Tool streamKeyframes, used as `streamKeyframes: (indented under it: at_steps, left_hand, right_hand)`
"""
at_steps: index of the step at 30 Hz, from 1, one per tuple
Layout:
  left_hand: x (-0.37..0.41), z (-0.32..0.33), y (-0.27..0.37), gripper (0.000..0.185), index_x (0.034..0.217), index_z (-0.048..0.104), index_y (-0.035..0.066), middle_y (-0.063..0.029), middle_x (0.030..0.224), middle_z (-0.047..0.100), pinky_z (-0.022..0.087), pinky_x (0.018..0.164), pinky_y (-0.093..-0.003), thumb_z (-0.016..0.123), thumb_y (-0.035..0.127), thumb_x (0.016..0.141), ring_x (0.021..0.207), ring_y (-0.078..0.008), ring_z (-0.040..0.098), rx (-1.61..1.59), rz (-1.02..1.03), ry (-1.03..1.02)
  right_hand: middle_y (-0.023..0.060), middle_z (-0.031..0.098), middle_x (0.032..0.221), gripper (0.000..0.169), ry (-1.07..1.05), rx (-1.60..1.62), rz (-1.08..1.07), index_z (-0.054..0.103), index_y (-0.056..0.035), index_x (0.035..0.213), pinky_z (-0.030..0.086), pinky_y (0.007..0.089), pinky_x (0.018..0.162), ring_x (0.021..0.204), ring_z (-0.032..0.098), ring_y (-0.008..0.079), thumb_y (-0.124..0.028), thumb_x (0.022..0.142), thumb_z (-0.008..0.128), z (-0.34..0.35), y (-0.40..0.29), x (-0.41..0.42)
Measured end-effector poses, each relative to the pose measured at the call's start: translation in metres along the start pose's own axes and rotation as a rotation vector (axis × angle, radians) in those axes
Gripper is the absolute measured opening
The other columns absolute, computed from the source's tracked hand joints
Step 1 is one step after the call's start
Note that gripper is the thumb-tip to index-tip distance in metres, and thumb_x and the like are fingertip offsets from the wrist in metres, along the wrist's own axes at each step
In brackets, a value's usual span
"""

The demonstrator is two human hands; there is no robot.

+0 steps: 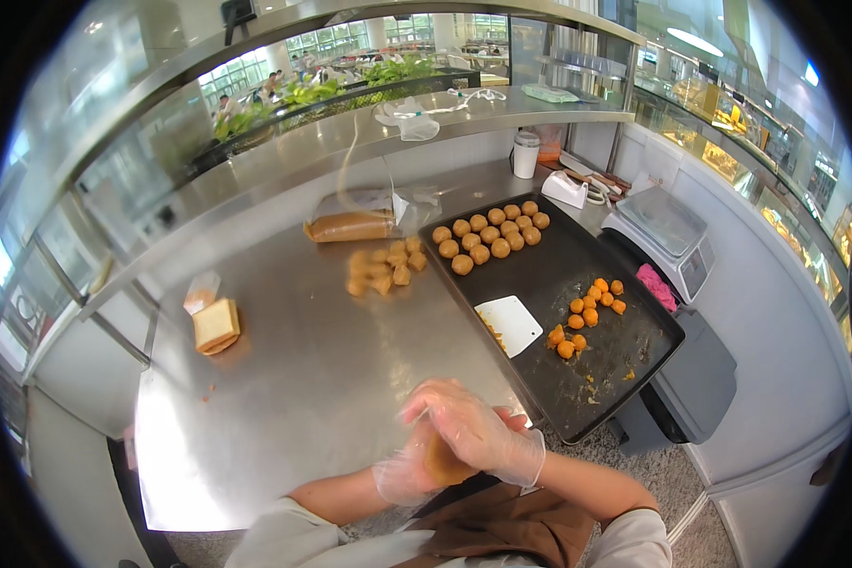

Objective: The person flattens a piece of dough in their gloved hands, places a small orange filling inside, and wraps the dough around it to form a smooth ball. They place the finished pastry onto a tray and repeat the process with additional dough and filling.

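My left hand [412, 461] and my right hand [468, 429], both in clear plastic gloves, are pressed around a piece of tan dough [444, 458] near the front edge of the steel table. The right hand lies over it, the left beneath. On the black baking tray [483, 284] to the right, rows of smooth tan dough balls [500, 247] fill the far end, and smaller orange balls [591, 317] lie loosely nearer me. A white plastic scraper [511, 325] rests at the tray's left side. Rough tan dough pieces [390, 266] sit on the table left of the tray.
Behind the pieces lies a bag of tan dough [348, 216]. Sliced bread [216, 326] is at the left. Beyond the tray stand a white lidded cup [525, 154] and a digital scale [660, 234]. A grey bin [696, 376] is beside the tray; a steel shelf [312, 149] spans the back.
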State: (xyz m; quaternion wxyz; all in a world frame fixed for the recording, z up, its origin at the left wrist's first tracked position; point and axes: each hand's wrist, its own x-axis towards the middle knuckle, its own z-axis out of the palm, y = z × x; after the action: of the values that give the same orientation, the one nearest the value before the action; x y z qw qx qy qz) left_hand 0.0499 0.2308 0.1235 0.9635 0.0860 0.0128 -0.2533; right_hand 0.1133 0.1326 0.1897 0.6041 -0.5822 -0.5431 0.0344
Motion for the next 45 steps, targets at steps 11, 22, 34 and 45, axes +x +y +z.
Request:
streamKeyframes:
  at_steps: [11, 22, 34, 45]
  left_hand:
    - [0.056, 0.012, -0.083, 0.035, 0.103, 0.066, 0.013, -0.0068, 0.1, 0.064, 0.042, 0.097, -0.0453, 0.052, 0.036, 0.08, 0.098, -0.0272, 0.059, -0.681, 0.479, -1.477]
    - [0.047, -0.075, -0.088, 0.031, 0.088, 0.052, 0.013, -0.0122, 0.09, 0.057, 0.048, 0.09, -0.0461, 0.05, 0.044, 0.083, 0.093, -0.0285, 0.059, 0.319, 1.1, -0.814]
    - [0.007, 0.023, -0.025, 0.082, 0.141, 0.044, -0.003, -0.0247, 0.137, 0.055, 0.043, 0.113, -0.0504, 0.048, 0.065, 0.096, 0.132, -0.0369, 0.054, 0.377, 0.129, 0.2]
    - [0.034, -0.079, -0.106, 0.076, 0.141, 0.045, 0.006, -0.0223, 0.13, 0.06, 0.046, 0.104, -0.0558, 0.041, 0.065, 0.094, 0.117, -0.0414, 0.061, 0.805, 0.8, 0.097]
  right_hand:
    - [0.0183, 0.063, 0.087, 0.038, 0.106, -0.16, -0.477, 0.065, 0.004, 0.085, 0.047, 0.0458, 0.07, 0.073, 0.059, 0.0342, -0.028, 0.067, 0.059, 0.029, -0.014, -0.039]
    - [0.0123, 0.06, 0.078, 0.03, 0.039, -0.206, -0.357, 0.065, -0.0011, 0.077, 0.044, 0.0436, 0.065, 0.068, 0.057, 0.0299, -0.03, 0.074, 0.056, 0.028, -0.008, -0.058]
    - [0.0192, 0.068, 0.105, 0.042, 0.17, -0.023, 0.076, 0.068, -0.0042, 0.111, 0.049, 0.0456, 0.087, 0.097, 0.062, 0.0394, -0.034, 0.102, 0.04, 0.002, 0.0, -0.027]
    - [0.0183, 0.06, 0.07, 0.03, 0.043, -0.026, 0.076, 0.059, -0.0028, 0.074, 0.045, 0.0466, 0.062, 0.063, 0.057, 0.0411, -0.023, 0.093, 0.047, 0.003, -0.02, -0.045]
